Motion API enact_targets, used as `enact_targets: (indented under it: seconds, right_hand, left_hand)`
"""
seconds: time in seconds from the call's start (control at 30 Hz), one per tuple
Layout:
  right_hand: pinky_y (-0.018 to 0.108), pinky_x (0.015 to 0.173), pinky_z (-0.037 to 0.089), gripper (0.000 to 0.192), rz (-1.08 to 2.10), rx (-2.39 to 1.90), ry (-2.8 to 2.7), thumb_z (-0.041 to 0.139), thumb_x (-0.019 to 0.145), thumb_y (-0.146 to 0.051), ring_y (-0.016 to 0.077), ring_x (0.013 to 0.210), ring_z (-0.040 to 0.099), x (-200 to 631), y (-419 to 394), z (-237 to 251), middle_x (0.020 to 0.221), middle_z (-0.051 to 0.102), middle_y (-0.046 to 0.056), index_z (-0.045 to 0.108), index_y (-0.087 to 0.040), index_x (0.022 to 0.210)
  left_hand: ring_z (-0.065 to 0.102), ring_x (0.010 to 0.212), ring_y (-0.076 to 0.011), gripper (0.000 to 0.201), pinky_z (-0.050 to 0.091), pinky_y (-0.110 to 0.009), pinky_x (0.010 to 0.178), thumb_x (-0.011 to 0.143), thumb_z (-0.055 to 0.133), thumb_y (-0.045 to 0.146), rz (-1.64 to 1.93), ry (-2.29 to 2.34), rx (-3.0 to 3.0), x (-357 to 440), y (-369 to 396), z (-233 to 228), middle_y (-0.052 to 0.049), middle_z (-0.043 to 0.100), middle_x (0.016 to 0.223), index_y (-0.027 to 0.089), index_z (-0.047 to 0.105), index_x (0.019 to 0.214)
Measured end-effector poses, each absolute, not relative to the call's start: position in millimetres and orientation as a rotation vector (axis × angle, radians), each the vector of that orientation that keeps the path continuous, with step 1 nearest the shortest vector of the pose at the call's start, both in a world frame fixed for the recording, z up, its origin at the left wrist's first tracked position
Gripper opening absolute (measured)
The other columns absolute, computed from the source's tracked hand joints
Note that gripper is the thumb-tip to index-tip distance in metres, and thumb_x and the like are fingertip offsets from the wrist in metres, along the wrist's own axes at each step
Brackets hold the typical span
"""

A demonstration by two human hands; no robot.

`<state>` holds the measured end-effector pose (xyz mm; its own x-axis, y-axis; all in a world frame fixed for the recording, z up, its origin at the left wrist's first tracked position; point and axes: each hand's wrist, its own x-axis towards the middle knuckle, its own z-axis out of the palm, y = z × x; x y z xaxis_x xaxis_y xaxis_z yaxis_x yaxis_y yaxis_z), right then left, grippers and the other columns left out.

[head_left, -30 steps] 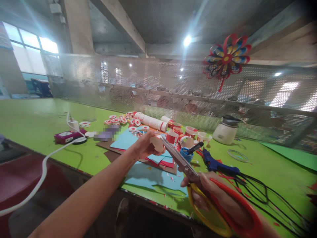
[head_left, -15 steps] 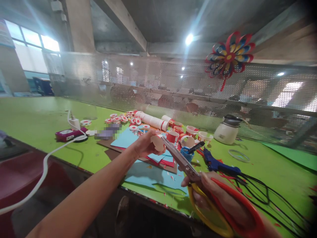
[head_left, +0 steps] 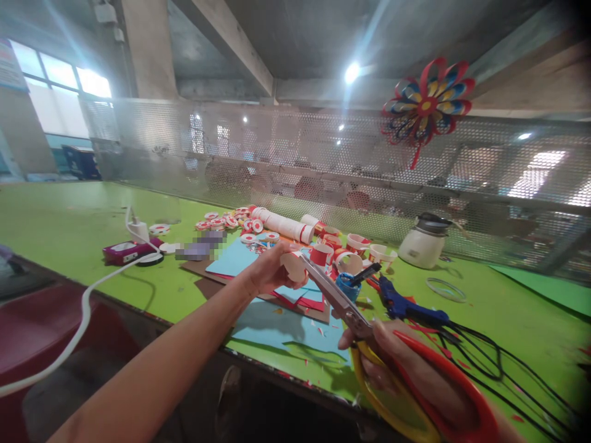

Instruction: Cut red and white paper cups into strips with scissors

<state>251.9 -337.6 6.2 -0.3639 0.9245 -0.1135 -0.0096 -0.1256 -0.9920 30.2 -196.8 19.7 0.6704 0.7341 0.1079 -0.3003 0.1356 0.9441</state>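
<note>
My left hand point(head_left: 269, 269) is closed around a paper cup point(head_left: 294, 269), whose pale round end faces me. In my right hand point(head_left: 385, 344) are large scissors point(head_left: 336, 296) with one yellow and one red handle. Their blades reach up and left, and the tips meet the cup's edge; the blades look nearly closed together. Beneath my hands lie light blue paper point(head_left: 286, 323) and red paper point(head_left: 313, 300) with small scraps. Several cut red and white paper cups point(head_left: 322, 253) stand just beyond the scissors.
A blue glue gun point(head_left: 410, 307) with black cords lies right of the scissors, near a blue cup point(head_left: 348, 287) holding a dark tool. Farther back are a stack of cups point(head_left: 281, 223), a white kettle point(head_left: 422, 243) and a perforated metal screen point(head_left: 277, 154). A white cable point(head_left: 87, 307) hangs over the left edge.
Very little differs. The scissors' handles have shifted slightly toward the lower right; the left hand and cup look the same.
</note>
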Motion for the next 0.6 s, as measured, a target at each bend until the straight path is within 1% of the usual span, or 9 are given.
enact_targets:
  seconds: [0.17, 0.3, 0.47, 0.6]
  right_hand:
    - [0.017, 0.045, 0.031, 0.036, 1.536, -1.086, -1.42, 0.054, 0.084, -0.053, 0.0059, 0.045, 0.036, 253, -334, -1, 0.051, 0.041, -0.005, 0.067, -0.019, 0.08]
    - [0.018, 0.046, 0.033, 0.036, 1.5, -1.1, -1.429, 0.051, 0.087, -0.049, 0.0063, 0.046, 0.036, 255, -332, -5, 0.052, 0.041, -0.005, 0.065, -0.019, 0.073]
    - [0.02, 0.048, 0.036, 0.033, 1.368, -1.155, -1.544, 0.051, 0.088, -0.047, 0.0089, 0.049, 0.042, 258, -332, -4, 0.052, 0.044, -0.004, 0.066, -0.02, 0.076]
    - [0.021, 0.048, 0.035, 0.033, 1.332, -1.187, -1.562, 0.048, 0.089, -0.048, 0.0083, 0.048, 0.042, 260, -331, -7, 0.057, 0.049, -0.003, 0.067, -0.021, 0.083]
  left_hand:
    - [0.05, 0.044, -0.0146, 0.038, 0.029, -0.024, 0.041, 0.068, 0.048, 0.049, 0.779, 0.478, 1.235, 30, -197, 20, -0.008, 0.058, 0.049, 0.013, 0.055, 0.057]
    - [0.05, 0.044, -0.0148, 0.039, 0.027, -0.024, 0.042, 0.068, 0.047, 0.049, 0.79, 0.492, 1.241, 30, -197, 19, -0.009, 0.058, 0.05, 0.013, 0.055, 0.056]
    - [0.048, 0.043, -0.0141, 0.041, 0.023, -0.025, 0.041, 0.07, 0.043, 0.048, 0.79, 0.493, 1.279, 31, -198, 19, -0.01, 0.057, 0.05, 0.011, 0.057, 0.055]
    - [0.046, 0.042, -0.014, 0.049, 0.023, -0.025, 0.042, 0.074, 0.038, 0.049, 0.755, 0.505, 1.338, 30, -197, 20, -0.01, 0.055, 0.049, 0.008, 0.061, 0.058]
